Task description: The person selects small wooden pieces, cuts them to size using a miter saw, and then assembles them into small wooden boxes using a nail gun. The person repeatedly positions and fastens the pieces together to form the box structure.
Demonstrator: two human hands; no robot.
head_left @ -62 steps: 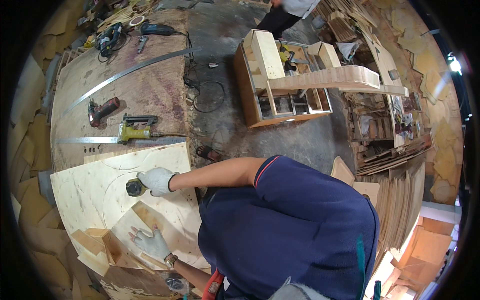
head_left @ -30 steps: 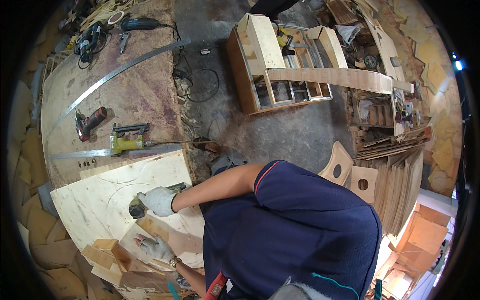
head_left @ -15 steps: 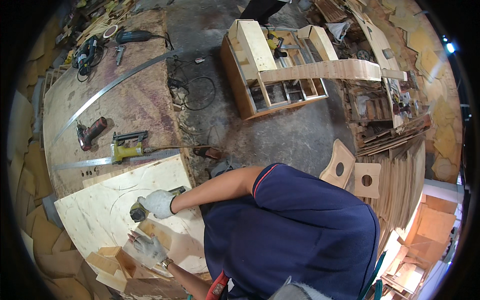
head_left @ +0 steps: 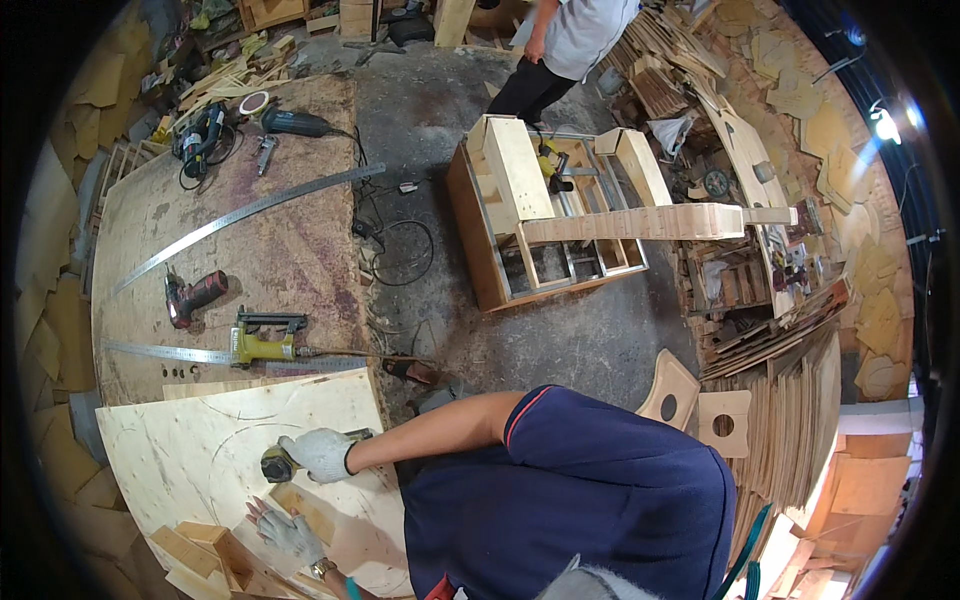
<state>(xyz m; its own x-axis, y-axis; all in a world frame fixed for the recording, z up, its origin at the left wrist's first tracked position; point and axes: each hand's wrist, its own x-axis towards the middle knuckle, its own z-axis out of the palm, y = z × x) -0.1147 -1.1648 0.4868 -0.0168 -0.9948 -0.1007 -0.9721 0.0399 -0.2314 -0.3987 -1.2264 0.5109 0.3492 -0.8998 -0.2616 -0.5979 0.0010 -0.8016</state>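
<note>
My right hand [head_left: 318, 455], in a pale knit glove, is closed around a yellow-green tool [head_left: 277, 464] with a round black cap; its kind is partly hidden by the glove. The tool is over a large pale plywood panel [head_left: 170, 450] marked with curved pencil lines. Close below it, my left hand [head_left: 291, 538] lies with bare fingertips stretched out and apart, holding nothing. That hand wears a glove and a wristwatch [head_left: 322, 568]. A small wooden piece [head_left: 306, 513] lies on the panel between both hands. An angled wooden assembly [head_left: 215, 555] stands beside my left hand.
On the workbench [head_left: 290, 230] lie a yellow nail gun [head_left: 262, 345], a red-black drill [head_left: 195, 298], a long steel ruler [head_left: 240, 217] and an angle grinder [head_left: 295, 122]. A wooden cabinet frame [head_left: 480, 240] stands on the floor, with another person [head_left: 575, 45] behind it. Stacked boards [head_left: 790, 430] are at right.
The view has tilted upward, so the scene sits lower and more of the person at the back shows. My hands keep nearly the same places on the panel.
</note>
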